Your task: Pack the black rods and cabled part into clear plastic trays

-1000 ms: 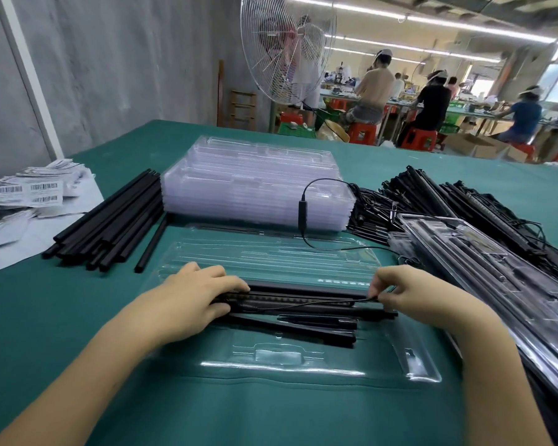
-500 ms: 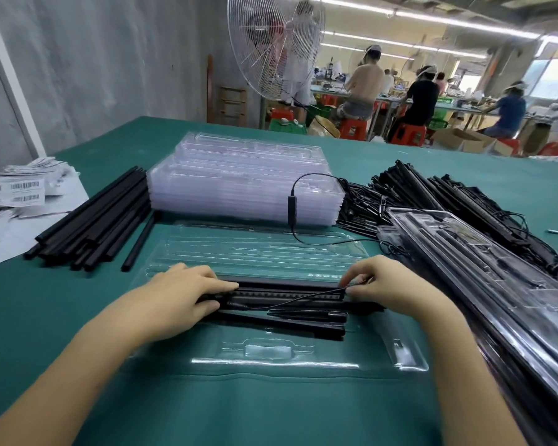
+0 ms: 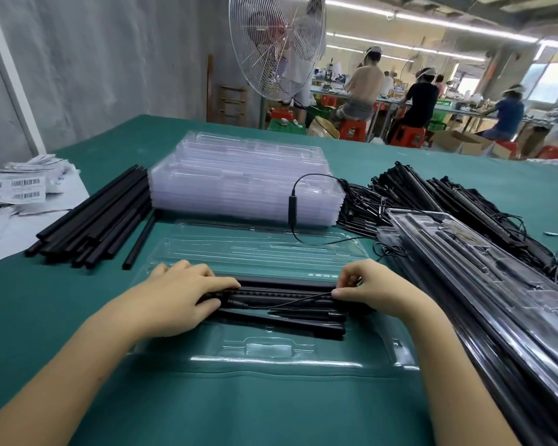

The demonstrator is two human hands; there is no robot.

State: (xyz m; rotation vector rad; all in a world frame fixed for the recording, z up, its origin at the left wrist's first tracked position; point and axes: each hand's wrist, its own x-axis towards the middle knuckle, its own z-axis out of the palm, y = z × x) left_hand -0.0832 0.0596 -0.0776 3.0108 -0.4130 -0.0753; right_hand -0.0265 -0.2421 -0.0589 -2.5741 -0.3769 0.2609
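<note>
The right hand [image 3: 374, 291] had shifted inward along the open clear plastic tray [image 3: 271, 357] since a second before. Its thumb and forefinger pinched the thin black cable [image 3: 290, 303]. The left hand [image 3: 174, 300], fingers nearly straight, pressed down the left end of the ribbed black cabled part [image 3: 277, 292], which lay in the tray beside slim black rods [image 3: 297, 326]. Judgement: keep that end pinned and lay the cable flat along the part, inside the tray's rim.

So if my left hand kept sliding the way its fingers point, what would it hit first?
Probably the right hand: the left hand points along the rods toward it, though depth is unclear.
</note>
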